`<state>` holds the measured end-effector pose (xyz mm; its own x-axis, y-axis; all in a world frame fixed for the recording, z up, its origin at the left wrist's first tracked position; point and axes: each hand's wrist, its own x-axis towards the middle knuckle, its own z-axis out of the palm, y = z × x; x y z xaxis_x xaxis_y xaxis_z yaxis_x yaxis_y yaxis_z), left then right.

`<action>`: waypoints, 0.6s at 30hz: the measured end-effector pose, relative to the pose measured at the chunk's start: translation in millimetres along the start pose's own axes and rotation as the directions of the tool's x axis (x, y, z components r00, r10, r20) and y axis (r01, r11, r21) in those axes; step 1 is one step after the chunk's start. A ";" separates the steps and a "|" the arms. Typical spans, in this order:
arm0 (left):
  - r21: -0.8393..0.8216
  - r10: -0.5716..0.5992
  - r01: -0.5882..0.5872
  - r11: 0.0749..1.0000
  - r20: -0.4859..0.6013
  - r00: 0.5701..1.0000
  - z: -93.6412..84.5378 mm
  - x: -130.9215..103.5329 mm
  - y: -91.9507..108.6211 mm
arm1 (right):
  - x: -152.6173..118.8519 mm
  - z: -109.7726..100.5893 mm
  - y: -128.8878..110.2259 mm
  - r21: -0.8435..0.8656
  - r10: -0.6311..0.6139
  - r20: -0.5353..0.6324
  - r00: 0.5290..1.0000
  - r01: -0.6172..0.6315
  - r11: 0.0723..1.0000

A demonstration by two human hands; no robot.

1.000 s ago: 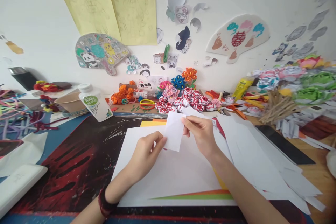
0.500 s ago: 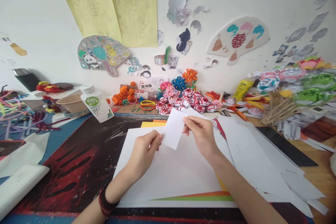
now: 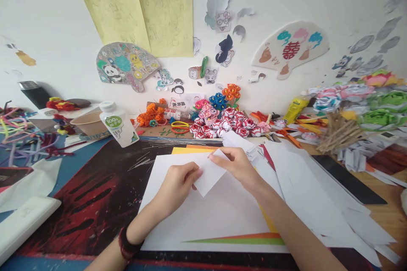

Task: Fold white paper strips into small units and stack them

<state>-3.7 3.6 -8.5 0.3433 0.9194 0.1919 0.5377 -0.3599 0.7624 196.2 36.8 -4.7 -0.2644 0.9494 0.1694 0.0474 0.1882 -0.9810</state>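
My left hand (image 3: 178, 184) and right hand (image 3: 235, 165) each grip the small white paper piece (image 3: 210, 173), pinched narrow at opposite edges. Beneath the grip lies a large white sheet (image 3: 203, 220); paper roses (image 3: 227, 125) sit beyond on the tabletop (image 3: 95, 194).

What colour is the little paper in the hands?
White, plain; the small paper shows best in the head view.

Both forearms enter from the lower edge and converge toward the centre, with the hands close together but not touching. The left hand (image 3: 178, 184) is held knuckles up, fingers curled inward and thumb extended to the right in a pinch; a dark band encircles the left wrist. The right hand (image 3: 237, 165) is positioned slightly higher and farther forward, back of the hand upward, with thumb and fingertips pressed together at its left end.
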 end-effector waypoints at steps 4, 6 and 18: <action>0.095 0.048 -0.047 0.994 -0.006 0.999 3.4 -0.3 3.3 | -2.3 3.4 1.4 -0.140 -0.088 0.043 0.995 0.093 0.986; 0.086 0.044 -0.042 0.995 -0.020 0.999 4.5 -0.3 5.1 | -2.3 5.2 2.0 -0.168 -0.111 0.100 0.989 0.127 0.978; 0.082 -0.050 0.058 0.995 -0.097 0.994 13.7 -1.9 9.0 | -5.5 11.9 2.2 -0.316 -0.157 0.186 0.970 0.210 0.925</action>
<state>11.0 -3.5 -10.5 0.2399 0.9473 0.2123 0.6179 -0.3176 0.7193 186.4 29.1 -9.0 -0.4428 0.8447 0.3007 0.2925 0.4530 -0.8422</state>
